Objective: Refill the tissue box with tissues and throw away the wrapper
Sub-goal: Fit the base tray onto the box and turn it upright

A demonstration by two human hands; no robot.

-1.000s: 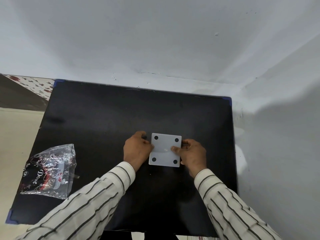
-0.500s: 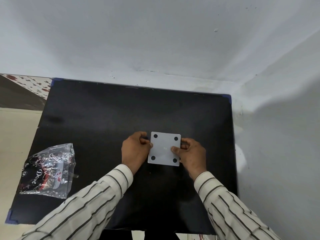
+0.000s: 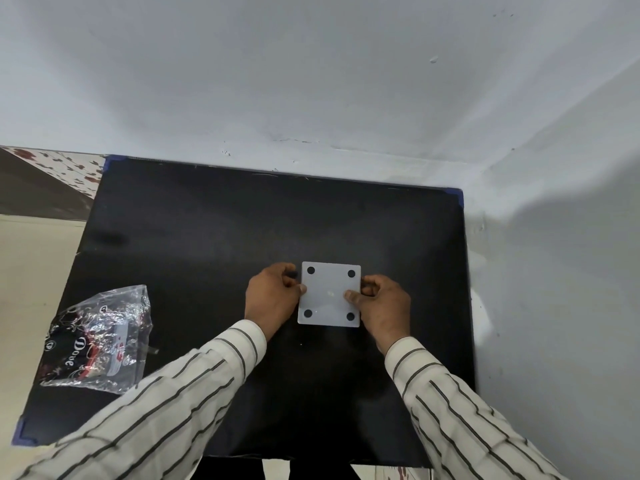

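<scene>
A square white tissue box [image 3: 329,294] lies upside down near the middle of the black table [image 3: 207,237], its flat base with four black round feet facing up. My left hand [image 3: 272,299] grips the box's left side, thumb on the base. My right hand [image 3: 382,303] holds the right side, thumb pressed on the base. A crinkled clear plastic wrapper [image 3: 98,336] with black and red print lies at the table's left edge, well away from both hands. The box's opening is hidden underneath.
White walls close in behind the table and along its right side. To the left, the table edge drops to a beige floor [image 3: 31,271]. Blue tape marks the table's corners.
The white base plate, tilted at its lower left a second ago, now sits flat and square on the box. Both hands stay at its sides.
</scene>
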